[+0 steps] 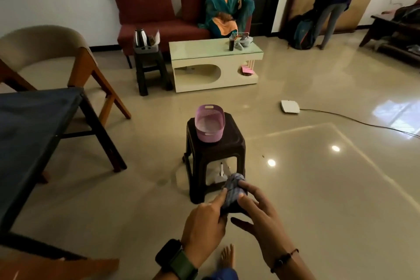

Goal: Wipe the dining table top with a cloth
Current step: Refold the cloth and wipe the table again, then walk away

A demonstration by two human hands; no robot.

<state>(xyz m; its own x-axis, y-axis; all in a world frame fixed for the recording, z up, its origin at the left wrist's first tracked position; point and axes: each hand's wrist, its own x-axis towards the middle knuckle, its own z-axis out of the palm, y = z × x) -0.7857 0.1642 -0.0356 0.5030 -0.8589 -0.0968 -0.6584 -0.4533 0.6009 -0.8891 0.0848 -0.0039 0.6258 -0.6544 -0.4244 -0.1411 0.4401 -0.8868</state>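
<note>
1. Checked blue-grey cloth (pixel 234 191) sits bunched between both hands, low in the middle of the view, held in the air in front of a dark plastic stool (pixel 216 154).
2. Left hand (pixel 204 225), with a green-strapped watch (pixel 177 261) on its wrist, grips the cloth's lower end; its forefinger points straight along the fabric while the other fingers curl under.
3. Right hand (pixel 259 216), with a dark cord bracelet (pixel 284 259) at the wrist, lies over the cloth from the right with fingers loosely curved round the bundle and thumb stretched out below.
4. Lilac basket (pixel 210 123) stands on the stool top.
5. Dining table (pixel 34 125), with a dark top, lies at the left edge, well apart from the cloth, a wooden chair (pixel 52 52) behind it.
6. No readable writing shows on anything.
7. Farther off stand a cream coffee table (pixel 213 61) and a red sofa (pixel 159 11) with a seated person (pixel 227 7).
</note>
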